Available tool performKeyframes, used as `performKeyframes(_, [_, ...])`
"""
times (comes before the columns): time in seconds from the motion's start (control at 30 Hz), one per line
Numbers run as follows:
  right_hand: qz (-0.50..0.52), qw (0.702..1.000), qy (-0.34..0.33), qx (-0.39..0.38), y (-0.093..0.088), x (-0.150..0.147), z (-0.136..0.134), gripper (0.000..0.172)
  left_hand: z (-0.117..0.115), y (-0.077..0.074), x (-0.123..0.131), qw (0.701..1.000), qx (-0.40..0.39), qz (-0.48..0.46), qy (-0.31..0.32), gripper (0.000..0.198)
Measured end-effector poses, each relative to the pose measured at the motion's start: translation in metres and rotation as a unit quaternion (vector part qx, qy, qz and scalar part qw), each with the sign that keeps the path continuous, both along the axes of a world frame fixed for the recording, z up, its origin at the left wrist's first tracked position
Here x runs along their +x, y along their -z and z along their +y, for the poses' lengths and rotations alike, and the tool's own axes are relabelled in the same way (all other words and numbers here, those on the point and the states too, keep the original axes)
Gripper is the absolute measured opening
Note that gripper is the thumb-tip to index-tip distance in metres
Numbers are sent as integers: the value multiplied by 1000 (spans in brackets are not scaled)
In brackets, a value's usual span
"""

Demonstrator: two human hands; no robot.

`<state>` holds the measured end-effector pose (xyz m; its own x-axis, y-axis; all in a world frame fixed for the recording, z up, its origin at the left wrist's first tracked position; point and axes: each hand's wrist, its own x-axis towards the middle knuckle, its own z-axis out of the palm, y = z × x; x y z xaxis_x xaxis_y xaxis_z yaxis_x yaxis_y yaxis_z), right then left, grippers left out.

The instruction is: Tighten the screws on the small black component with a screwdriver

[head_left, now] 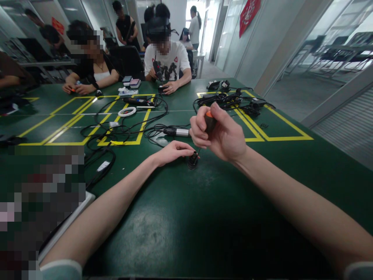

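My right hand (223, 132) is wrapped round the dark, orange-topped handle of a screwdriver (210, 121). The thin shaft slopes down to a small black round part (192, 160) that stands on the green table; whether the tip sits in a screw cannot be made out. With thumb and fingers closed together, my left hand (176, 151) grips this part at its top from the left side. Just behind my hands lies a silver and black cylindrical tool (176, 132) with a cable.
Black cables (125, 128) lie tangled at left and centre, with a white ring (127, 111) among them. More cables and adapters (227, 99) are heaped at the back right. Across the green table (204, 225), yellow tape (288, 138) marks rectangles. Co-workers (167, 58) sit opposite.
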<state>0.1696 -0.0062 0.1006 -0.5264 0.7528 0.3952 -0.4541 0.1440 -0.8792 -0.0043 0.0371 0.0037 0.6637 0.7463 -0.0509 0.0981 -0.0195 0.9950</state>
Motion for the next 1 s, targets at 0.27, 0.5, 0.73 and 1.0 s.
performKeyframes(0.27, [-16,999,-20,-45,-2,0,-1,49,0,-1,-1,1000,14,15,-1,29])
performKeyframes(0.5, [12,999,-24,-31,1,-2,-1,39,0,0,-1,999,28,38,-4,30])
performKeyframes(0.73, [-6,999,-27,-42,-3,-3,-3,61,1,3,-1,999,26,43,-6,31])
performKeyframes(1.0, [40,998,-38,-29,5,-1,-1,42,0,3,1,999,45,27,-15,40])
